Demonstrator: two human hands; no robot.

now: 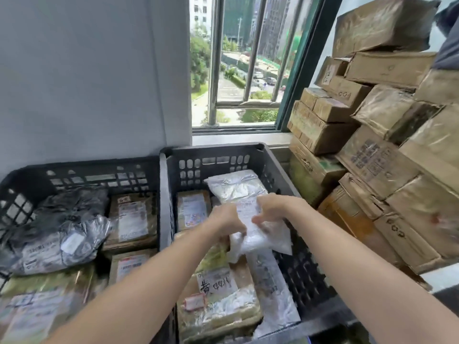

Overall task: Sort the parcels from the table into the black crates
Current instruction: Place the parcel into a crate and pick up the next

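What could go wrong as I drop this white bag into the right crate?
1. The white bag is limp, and the left hand and right hand have a grip only on its upper part, so it may slip or land crooked.
2. The right crate already holds layered parcels. The bag could slide off the brown labelled parcel.
3. The cardboard box stack beside that crate looks uneven, and a stray elbow might shift it.

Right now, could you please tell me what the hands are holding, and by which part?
Both grip one soft white plastic mailer parcel by its upper end: the left hand at the left side, the right hand at the right side.
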